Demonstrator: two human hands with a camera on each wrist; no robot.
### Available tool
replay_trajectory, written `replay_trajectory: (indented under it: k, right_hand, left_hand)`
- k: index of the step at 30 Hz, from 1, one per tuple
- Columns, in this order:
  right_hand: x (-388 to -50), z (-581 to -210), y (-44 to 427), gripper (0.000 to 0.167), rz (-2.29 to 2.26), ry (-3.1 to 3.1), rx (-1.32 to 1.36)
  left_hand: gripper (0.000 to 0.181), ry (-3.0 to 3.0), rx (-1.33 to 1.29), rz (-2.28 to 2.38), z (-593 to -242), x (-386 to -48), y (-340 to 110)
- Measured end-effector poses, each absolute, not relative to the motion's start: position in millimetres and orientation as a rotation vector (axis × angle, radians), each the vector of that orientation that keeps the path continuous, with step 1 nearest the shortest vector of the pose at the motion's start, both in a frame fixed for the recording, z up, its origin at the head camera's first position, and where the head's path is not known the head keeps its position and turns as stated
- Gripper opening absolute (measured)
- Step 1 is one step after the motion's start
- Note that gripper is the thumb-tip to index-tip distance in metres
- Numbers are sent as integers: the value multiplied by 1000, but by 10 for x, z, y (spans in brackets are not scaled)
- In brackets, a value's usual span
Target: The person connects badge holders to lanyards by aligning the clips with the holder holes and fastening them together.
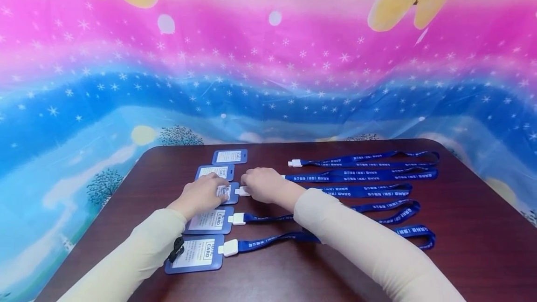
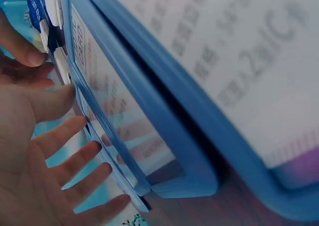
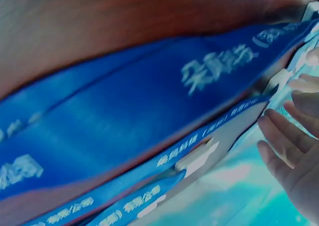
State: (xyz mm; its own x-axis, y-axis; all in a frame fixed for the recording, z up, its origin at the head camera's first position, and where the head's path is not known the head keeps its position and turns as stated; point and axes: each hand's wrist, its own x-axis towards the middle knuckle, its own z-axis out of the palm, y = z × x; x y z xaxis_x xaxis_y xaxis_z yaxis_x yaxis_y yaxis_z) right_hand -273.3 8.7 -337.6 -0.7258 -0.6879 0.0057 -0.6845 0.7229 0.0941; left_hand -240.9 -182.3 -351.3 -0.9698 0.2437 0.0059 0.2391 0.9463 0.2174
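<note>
My left hand (image 1: 203,195) is over the third blue-framed ID card holder (image 1: 230,193) in a column, thumb and fingers at its edges; in the left wrist view its fingers (image 2: 79,154) are spread. Close by, my right hand (image 1: 264,186) pinches the white clip (image 1: 242,191) of a blue printed lanyard (image 1: 386,190) beside that holder. The exact contact is partly hidden by the fingers. Nearer holders, the fourth (image 1: 209,221) and fifth (image 1: 196,254), have white clips (image 1: 230,248) at their right ends.
Two card holders (image 1: 230,156) lie farther back, apart from their lanyards (image 1: 369,162). The back lanyard's white clip (image 1: 294,163) points left. Straps stretch rightward over the dark wooden table (image 1: 268,274). A patterned cloth (image 1: 268,69) hangs behind.
</note>
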Motion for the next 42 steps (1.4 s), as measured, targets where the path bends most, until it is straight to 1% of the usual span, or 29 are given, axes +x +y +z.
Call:
replay_trajectory:
  k: [5,12,20,26,36,42]
  right_hand:
    - [-2774,-3323,227,21,-31,-2846,1152]
    - [-2825,-3282,451,19,-6,-2834,1129]
    - [-2888,-3291,752,19,-14,-2831,1111]
    - [-2951,-3344,920,18,-4,-2855,1074]
    - [-3000,-3437,1004,25,10,-2895,1047]
    - [-3008,-3468,989,24,53,-2908,1051]
  left_hand:
    - [28,3134,448,302,-3522,-2457,-1841]
    - [24,3147,497,327,-3498,-2496,-1843]
    - [24,3124,495,458,-3517,-2540,-1870]
    - [26,3070,444,572,-3522,-2578,-1901]
    - [27,3028,368,662,-3488,-2683,-1903]
    - [26,3052,326,674,-3486,-2779,-1908]
